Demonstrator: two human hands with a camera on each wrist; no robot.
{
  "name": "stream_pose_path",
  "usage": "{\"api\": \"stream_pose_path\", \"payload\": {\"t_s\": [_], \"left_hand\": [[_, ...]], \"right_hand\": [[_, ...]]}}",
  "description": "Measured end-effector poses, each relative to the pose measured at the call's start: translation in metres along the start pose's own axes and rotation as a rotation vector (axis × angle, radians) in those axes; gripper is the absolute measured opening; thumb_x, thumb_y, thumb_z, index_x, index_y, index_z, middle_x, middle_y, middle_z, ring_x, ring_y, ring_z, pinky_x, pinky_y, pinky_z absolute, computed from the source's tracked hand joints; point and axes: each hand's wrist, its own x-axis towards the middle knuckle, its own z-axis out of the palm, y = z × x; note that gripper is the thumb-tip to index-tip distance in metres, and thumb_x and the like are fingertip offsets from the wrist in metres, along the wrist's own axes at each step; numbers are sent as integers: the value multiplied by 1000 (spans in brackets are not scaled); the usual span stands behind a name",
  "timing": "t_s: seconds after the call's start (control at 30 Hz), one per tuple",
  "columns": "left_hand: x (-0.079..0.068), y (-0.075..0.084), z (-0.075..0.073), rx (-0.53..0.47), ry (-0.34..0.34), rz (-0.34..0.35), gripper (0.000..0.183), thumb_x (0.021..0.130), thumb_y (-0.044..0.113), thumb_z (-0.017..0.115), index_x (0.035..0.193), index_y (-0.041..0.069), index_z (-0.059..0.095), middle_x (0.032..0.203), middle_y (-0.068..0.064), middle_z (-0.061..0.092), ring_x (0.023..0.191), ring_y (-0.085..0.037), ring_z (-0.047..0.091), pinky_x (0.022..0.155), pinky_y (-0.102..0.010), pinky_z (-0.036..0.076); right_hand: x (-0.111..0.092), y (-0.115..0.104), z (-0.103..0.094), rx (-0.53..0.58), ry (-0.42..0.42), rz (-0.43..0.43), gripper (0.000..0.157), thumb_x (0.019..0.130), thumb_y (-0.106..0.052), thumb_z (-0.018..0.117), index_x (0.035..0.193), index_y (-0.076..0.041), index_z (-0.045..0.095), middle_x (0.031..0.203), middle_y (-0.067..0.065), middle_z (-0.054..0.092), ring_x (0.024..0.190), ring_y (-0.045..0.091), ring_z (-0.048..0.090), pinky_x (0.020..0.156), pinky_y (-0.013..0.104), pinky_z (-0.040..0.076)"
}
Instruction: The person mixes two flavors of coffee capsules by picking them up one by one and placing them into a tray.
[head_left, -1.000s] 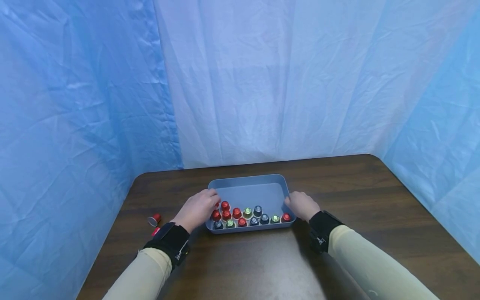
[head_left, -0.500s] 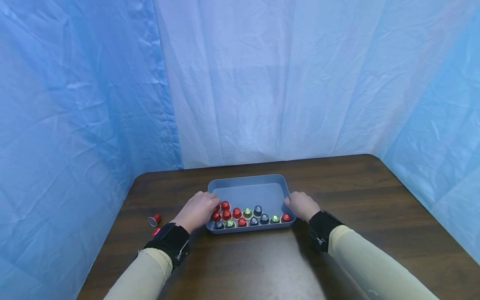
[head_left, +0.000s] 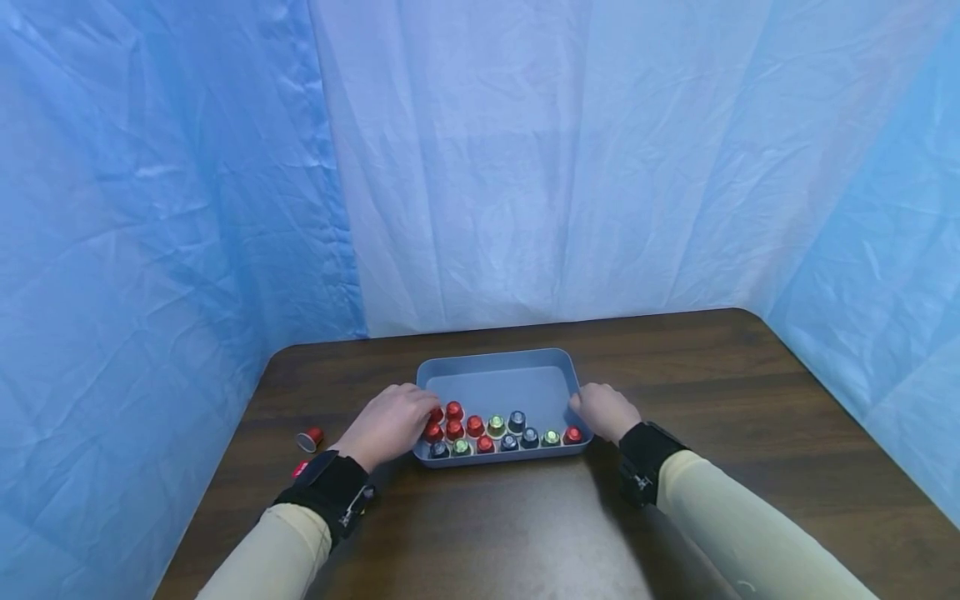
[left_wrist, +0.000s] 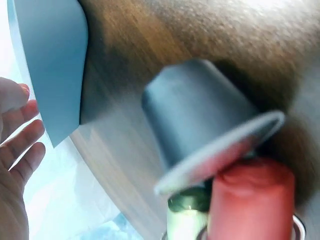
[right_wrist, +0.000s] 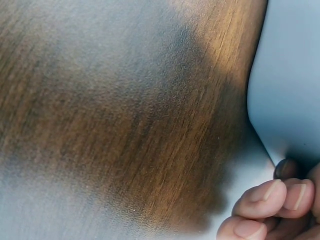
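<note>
A grey-blue tray holds red, green and dark coffee capsules, stood upside down in rows along its near side and left end. My left hand is at the tray's left end, fingertips beside a red capsule in the left column. In the left wrist view its fingers are spread and loosely bent by the tray wall; no capsule shows between them. With curled fingers, my right hand grips the tray's right rim; the right wrist view shows the fingertips bunched at the wall.
On the brown wooden table, a red capsule lies tipped left of my left forearm. Close under the left wrist are a tilted dark grey capsule, a red one and a green one. Blue-white sheets surround the table.
My left wrist has shifted slightly left and its fingertips have drawn back a little, showing more of the red capsule beside them. My right hand keeps its place on the rim.
</note>
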Motion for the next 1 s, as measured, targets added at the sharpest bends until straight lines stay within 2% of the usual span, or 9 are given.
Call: {"api": "stream_pose_path", "payload": {"t_s": [0.23,0.37,0.63,0.83,1.0], "left_hand": [[-16,-5,-10,-32,29,-6,35,94,24,76,127,13,72,129,-3,70,128,-24,59,111,-46,44],[-25,-11,-14,-57,17,-20,38,94,30,73,129,15,71,134,-4,68,135,-27,54,113,-50,42],[-46,-19,-20,-43,-32,-36,48,94,42,71,134,16,68,142,-8,63,143,-34,45,115,-56,36],[-64,-20,-21,-12,-33,-21,49,92,43,74,132,15,69,139,-9,65,141,-35,47,114,-58,37],[-77,-19,-20,-16,-36,-17,49,90,44,76,130,16,71,130,-2,70,135,-31,51,112,-57,40]], "right_hand": [[0,1,1,-7,10,-11,35,105,-29,52,107,1,69,76,11,59,66,25,58,58,33,47],[0,2,2,-4,15,-16,34,105,-28,52,107,1,69,75,11,58,65,25,58,58,32,46],[1,1,1,-10,18,-20,35,105,-29,52,106,1,69,74,11,58,64,25,57,58,32,46],[1,1,1,2,11,-13,36,106,-30,52,110,2,68,76,11,59,66,25,58,59,32,48],[1,2,1,-2,13,-9,36,105,-30,52,110,2,68,77,10,60,66,25,59,60,32,49]]}}
